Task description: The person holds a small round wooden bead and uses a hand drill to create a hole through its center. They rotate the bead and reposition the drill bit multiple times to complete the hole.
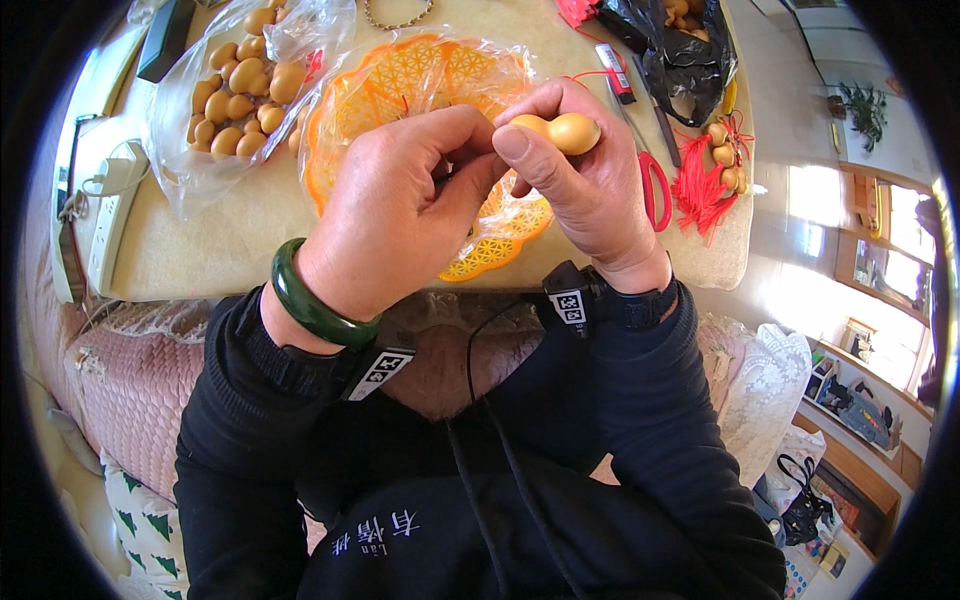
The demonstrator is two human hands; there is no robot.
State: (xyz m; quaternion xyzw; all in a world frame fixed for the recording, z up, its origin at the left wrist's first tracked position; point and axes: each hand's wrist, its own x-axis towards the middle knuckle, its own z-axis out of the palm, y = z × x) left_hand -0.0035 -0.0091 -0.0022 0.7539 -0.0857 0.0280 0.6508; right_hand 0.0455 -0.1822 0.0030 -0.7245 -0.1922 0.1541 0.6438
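Note:
A small tan bottle gourd (572, 133) lies sideways between the thumb and fingers of my right hand (600, 200). My left hand (385, 195), with a green bangle on its wrist, is closed in a pinch close to the gourd's left end. Whatever the left fingertips hold is hidden by the hand itself. Both hands are above an orange lattice basket (318, 150) lined with clear plastic film. To the left, a clear plastic bag (180, 165) holds many more small gourds (248, 77).
Right of my hands lie red-handled scissors (655, 190), a dark pen-like stick (660, 115), a white-and-red tube (615, 75) and red tassels (704, 195) with small gourds. A black plastic bag (700, 75) sits behind them. A white power strip (115, 220) is at the table's left edge.

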